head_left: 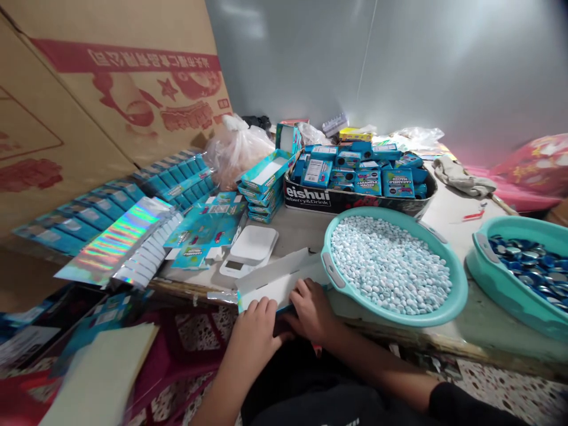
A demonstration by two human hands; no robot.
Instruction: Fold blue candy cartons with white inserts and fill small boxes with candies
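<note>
At the near edge of the desk (302,232), just beside a large basin, is an open blue cardboard tray (268,289), its white inside facing up and one long wall raised at the back. The person's left hand (258,325) is grasping its near side toward the left end, fingers bent over the cardboard; the right hand (312,310) has its grip on the same side farther right, fingertips reaching inside. Right behind the tray sits a white digital scale (254,244), and beyond it rises a stack of blue printed trays (265,194). Flat printed carton blanks (217,219) lie left of the scale, beside a shiny iridescent sheet (113,239) and rows of small blue boxes (95,213). To the right, the aqua basin (399,318) is full of small white and pale-blue candy-like pieces (390,266); at the far right a second aqua basin (506,302) holds blue and silver pieces (532,260). Behind the first basin, a black carton marked "eishui" (355,202) is heaped with blue "Caramelo Macizo" boxes (368,182). A crumpled grey cloth (464,176) lies right of it, a tied plastic bag (235,148) stands farther back on the left, and red-printed corrugated cardboard (146,100) towers behind the rows of boxes.
</note>
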